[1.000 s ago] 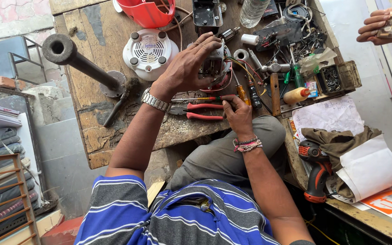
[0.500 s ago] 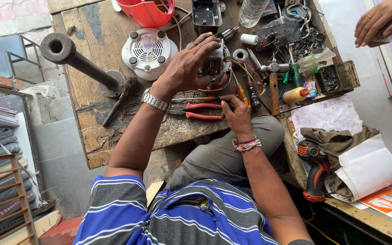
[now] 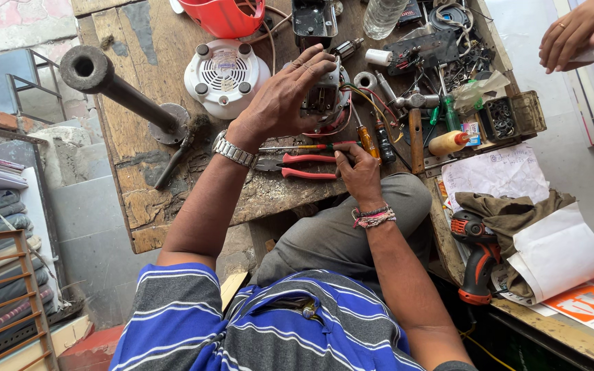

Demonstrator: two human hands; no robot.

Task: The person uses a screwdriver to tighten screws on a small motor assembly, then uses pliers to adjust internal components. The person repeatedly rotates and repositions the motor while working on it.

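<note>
Left hand: fingers clasp the small motor, mid-bench.
Right hand: fist closed on a screwdriver, near the workbench front edge.
Pliers: just beside.

On the worn wooden workbench, the small electric motor with coloured wires sits near the middle under the left hand, with the round white vented appliance base just to its left and the dark metal pipe on a round flange further left. The right hand rests at the near edge beside the red-handled pliers. The wooden-handled hammer lies right of the motor, and the red cordless drill sits off the bench's right near corner.
</note>
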